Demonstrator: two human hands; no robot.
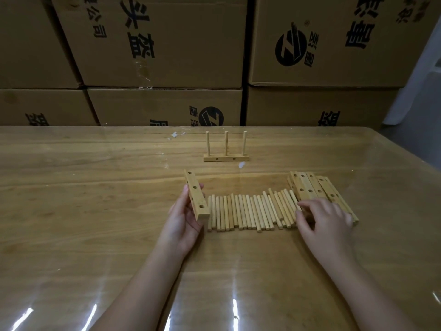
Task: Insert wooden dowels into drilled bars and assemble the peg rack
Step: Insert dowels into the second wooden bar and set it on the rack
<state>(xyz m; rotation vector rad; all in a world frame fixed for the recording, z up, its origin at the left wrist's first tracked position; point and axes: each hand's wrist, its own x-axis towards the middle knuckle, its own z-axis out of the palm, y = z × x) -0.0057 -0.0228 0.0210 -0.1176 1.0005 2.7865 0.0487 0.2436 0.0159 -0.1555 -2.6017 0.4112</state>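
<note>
- Nearest, the left hand (pixel 183 218) grips a bar (pixel 196 197) by its long sides, thumb on one and fingers on the other. The bar's three holes face up, uncovered.
- The right hand (pixel 324 218) has its fingers curled down over the right end of the dowels (pixel 250 211). Whether it has one pinched cannot be told.
- The dowels lie side by side in a loose row on the glossy table (pixel 95 211), between the two hands. They look light, stiff and smooth, and likely to roll. A fingertip pinch near one end should lift one and leave the other end free for a hole.
- Spare bars (pixel 310 185) lie piled just beyond the right hand, touching the row. These are rigid blocks, best taken by the sides so no hole is covered.
- Farther off stands a pegged bar (pixel 226 159) with three dowels upright and two side holes unfilled.
- Farthest, the boxes (pixel 167 44) stacked behind the table are closed, so their contents are hidden.
</note>
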